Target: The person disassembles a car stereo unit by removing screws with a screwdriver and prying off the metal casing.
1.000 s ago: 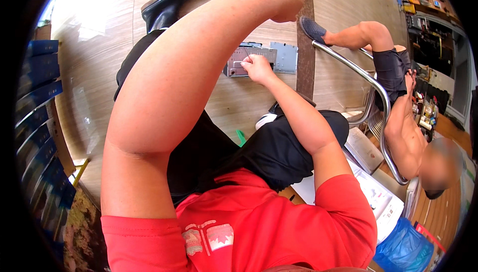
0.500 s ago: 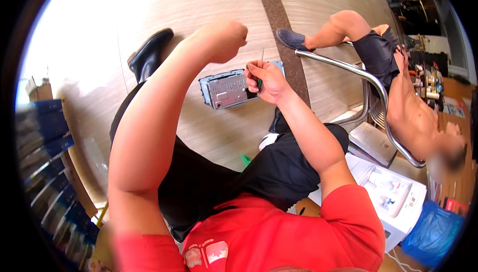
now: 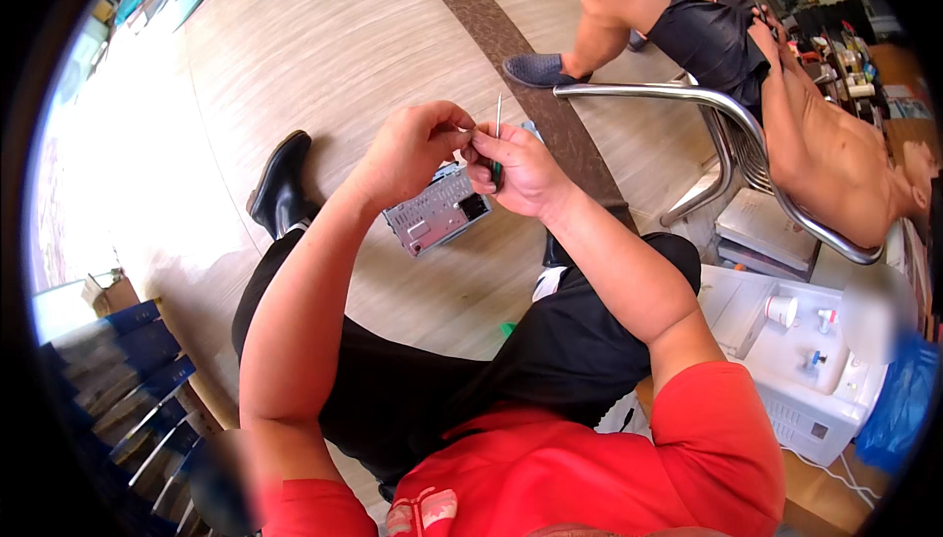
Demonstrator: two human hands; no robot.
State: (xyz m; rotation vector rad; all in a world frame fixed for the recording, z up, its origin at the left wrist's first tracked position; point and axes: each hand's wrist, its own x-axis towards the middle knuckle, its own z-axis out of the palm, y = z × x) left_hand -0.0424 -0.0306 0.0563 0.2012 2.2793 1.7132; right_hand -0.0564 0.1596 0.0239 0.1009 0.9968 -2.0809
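Note:
My right hand is closed around a screwdriver, its thin metal shaft pointing up and a bit of green handle showing below the fingers. My left hand has come against it, thumb and fingertips pinched at the right fingertips. What lies in that pinch, if anything, is too small to make out. Below both hands, a metal car stereo unit rests on the floor between my feet, its perforated casing and a dark connector socket visible. My hands hide its far side.
At the right, another person sits on a metal-framed chair. A white water dispenser with a paper cup lies close on my right, near stacked boxes. Blue-edged stacked items stand at left.
My left hand has come down and right to meet my right hand, which still grips the screwdriver. The view has shifted, so more of the far floor shows.

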